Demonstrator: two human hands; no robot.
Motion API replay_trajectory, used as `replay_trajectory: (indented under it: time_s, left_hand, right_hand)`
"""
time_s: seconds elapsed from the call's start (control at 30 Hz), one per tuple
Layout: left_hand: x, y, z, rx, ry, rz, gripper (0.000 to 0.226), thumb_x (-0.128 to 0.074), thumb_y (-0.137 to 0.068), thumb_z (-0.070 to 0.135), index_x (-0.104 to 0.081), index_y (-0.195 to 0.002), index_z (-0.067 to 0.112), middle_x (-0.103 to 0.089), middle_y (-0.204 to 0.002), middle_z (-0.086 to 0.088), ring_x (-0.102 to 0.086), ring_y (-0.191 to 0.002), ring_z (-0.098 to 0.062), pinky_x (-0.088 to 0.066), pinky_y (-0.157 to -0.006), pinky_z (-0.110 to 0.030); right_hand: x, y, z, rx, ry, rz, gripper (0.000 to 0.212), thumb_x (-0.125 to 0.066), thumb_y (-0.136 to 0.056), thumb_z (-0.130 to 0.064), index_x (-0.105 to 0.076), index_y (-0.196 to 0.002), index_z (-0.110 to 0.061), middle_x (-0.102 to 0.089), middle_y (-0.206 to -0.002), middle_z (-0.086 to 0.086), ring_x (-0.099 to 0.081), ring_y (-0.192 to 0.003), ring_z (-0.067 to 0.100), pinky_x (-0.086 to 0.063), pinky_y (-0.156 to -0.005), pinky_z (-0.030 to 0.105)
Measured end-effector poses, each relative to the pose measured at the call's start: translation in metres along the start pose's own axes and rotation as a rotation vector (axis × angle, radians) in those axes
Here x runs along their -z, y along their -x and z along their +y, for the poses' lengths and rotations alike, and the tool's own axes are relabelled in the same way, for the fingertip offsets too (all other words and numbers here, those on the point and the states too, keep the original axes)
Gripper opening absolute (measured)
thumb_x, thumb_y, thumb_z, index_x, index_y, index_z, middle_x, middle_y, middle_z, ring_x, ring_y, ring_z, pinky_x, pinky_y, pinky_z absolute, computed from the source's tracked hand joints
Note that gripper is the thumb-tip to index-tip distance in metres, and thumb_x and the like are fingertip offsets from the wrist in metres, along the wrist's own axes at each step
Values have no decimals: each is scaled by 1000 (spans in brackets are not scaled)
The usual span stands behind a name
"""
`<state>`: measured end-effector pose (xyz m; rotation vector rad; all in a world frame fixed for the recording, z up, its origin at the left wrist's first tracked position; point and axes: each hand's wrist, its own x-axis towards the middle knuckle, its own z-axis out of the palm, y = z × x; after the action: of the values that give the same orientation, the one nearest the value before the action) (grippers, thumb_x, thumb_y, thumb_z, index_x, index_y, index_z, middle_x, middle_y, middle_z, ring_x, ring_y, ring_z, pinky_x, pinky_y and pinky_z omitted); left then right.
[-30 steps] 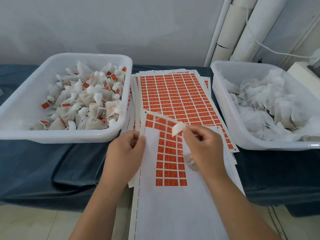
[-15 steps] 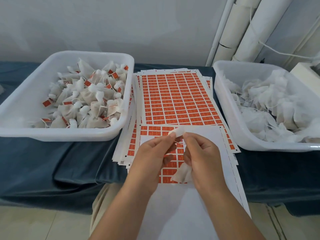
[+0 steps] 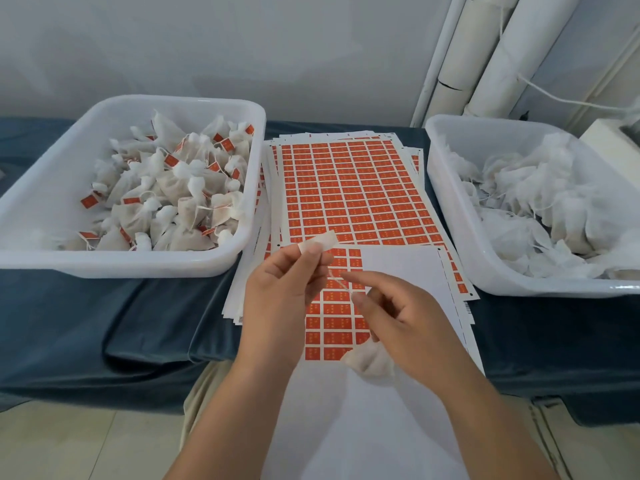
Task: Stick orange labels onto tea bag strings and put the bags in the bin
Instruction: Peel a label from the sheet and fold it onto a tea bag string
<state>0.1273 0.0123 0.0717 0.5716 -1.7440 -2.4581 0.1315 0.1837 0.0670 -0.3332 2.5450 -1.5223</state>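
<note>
Upper left of your frame, the white plastic bin point(image 3: 104, 261) looks smooth, faintly glossy; its white gauzy cloth tea bags point(image 3: 173, 206) look matt. At centre, your paper sheets of orange labels point(image 3: 353, 188) lie smooth on the soft, matt dark-blue cloth desk cover point(image 3: 104, 323).

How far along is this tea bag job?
Done: the left bin holds a heap of bags wearing orange labels. In hand: the left hand pinches one peeled label, while the right hand holds a tea bag, its string running up towards the label. Left: the right bin is heaped with unlabelled bags, and the far label sheet looks full.
</note>
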Motion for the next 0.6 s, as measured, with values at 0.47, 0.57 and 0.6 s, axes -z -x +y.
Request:
replay_trajectory:
  time_s: [0.47, 0.57, 0.6]
  left_hand:
    - [2, -4, -7, -19, -134, -23, 15, -71, -99, 38, -79, -87, 39, -81, -96, 9, -80, -90, -15, -62, -83, -32]
    - [-4, -2, -9, -106, -340, -159, 14, -71, -97, 43, -80, -87, 43, -80, -91, 18, -78, -88, -4, -60, -71, -18]
    - [-6, -2, -10, -133, -409, -215, 15, -70, -98, 45, -81, -87, 42, -79, -89, 19, -77, -87, -2, -58, -68, -14]
  right_hand:
    - [44, 11, -18, 24, -29, 29, 13, -74, -92, -39, -72, -103, -46, -78, -100, -24, -73, -98, -6, -55, -78, 11]
    - [44, 11, -23, 44, -68, 51, 8, -74, -93, -37, -73, -98, -43, -80, -96, -16, -76, -95, 2, -56, -84, 28]
    - [43, 10, -23, 53, -78, 60, 7, -74, -94, -35, -73, -98, -41, -80, -95, -15, -76, -94, 4, -56, -86, 31]
